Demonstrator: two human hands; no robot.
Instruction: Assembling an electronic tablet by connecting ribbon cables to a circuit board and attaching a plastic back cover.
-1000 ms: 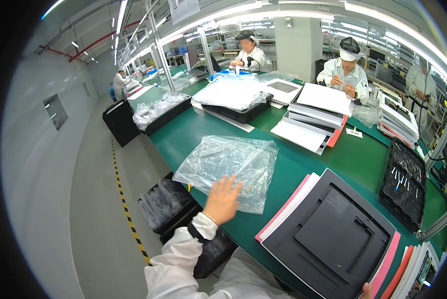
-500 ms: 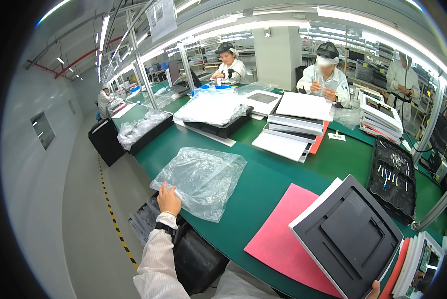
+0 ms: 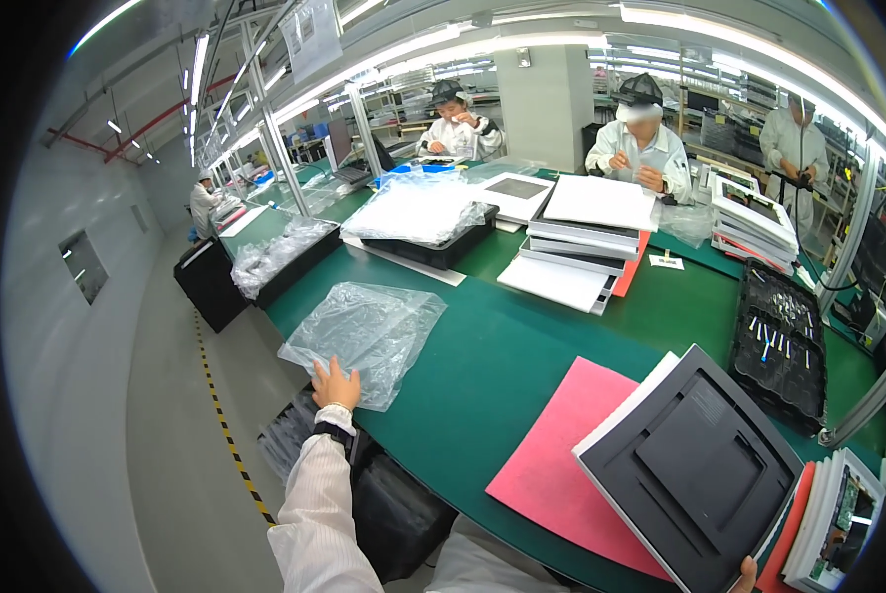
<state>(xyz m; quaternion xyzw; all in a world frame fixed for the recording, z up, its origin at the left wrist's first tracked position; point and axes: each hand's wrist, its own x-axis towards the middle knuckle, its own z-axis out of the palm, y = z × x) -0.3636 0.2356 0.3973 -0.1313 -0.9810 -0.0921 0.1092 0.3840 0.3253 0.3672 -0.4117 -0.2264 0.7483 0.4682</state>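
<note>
The left hand lies flat, fingers together, on the near edge of a crumpled clear plastic bag at the green bench's left rim, seemingly pinning the light film in place. Only a right hand fingertip shows, so its fingers' state is unclear; it props a dark grey rectangular panel, tilted over a pink sheet.

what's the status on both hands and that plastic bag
Left hand flat on clear plastic bag at table edge. Right hand barely in view, holding grey panel. Nothing blocking.
</note>
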